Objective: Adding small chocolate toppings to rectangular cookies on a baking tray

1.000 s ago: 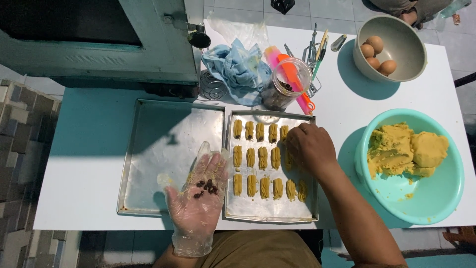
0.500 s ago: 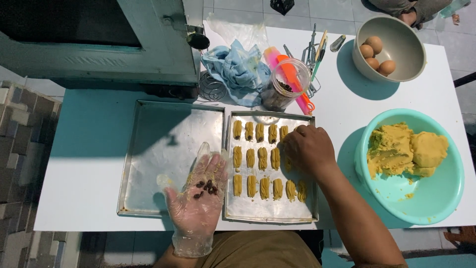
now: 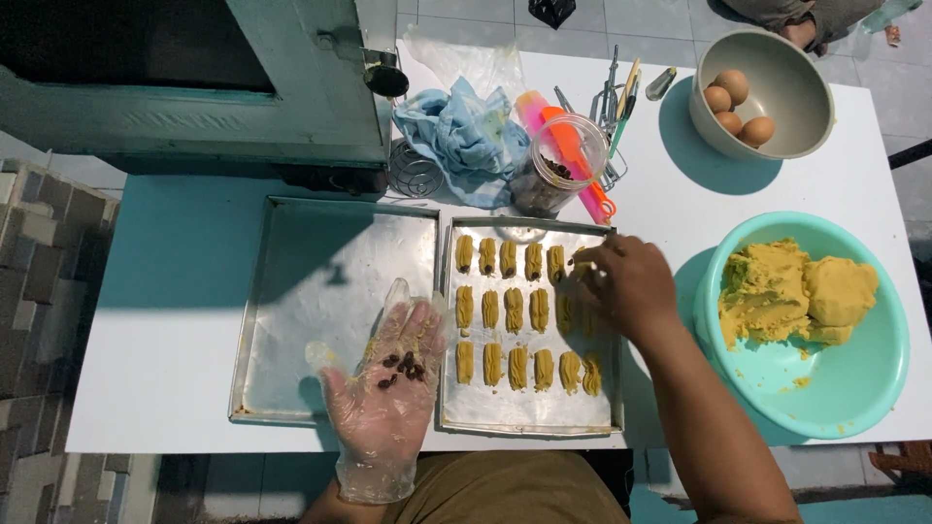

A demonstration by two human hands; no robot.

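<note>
Progress, judged from the layout: the right-hand shiny metal baking tray (image 3: 529, 412), at the front edge of the white bench (image 3: 165, 388), carries three rows of small ridged yellow dough pieces (image 3: 513, 309). Whether any piece already bears a dark topping cannot be told at this size. The near third of this tray is bare. The left-hand metal baking tray (image 3: 311, 291), touching it side to side, holds no pieces. A large mass of yellow dough (image 3: 796, 291) sits in the round turquoise plastic basin (image 3: 854, 388) at the right edge of the bench. So shaping looks well short of finished: one tray partly filled, one unused, much dough unshaped.

Left hand (image 3: 388, 398): in a clear plastic glove, palm up, fingers spread flat, over the seam between the two trays near the front edge. A few small dark bits, raisin-like (image 3: 403, 367), lie loose on the palm; the grip is fully open, nothing clasped.

Right hand (image 3: 621, 286): bare, back of hand up, over the right ends of the top and middle rows. Fingertips pinched together, pointing left at the end of the top row; something small may be held, but I cannot tell what.

Back edge of bench: clear plastic jar with dark contents (image 3: 553, 175), crumpled blue cloth (image 3: 461, 136), grey bowl of brown eggs (image 3: 767, 92) in the far right corner, green metal oven (image 3: 194, 87) at the far left.
</note>
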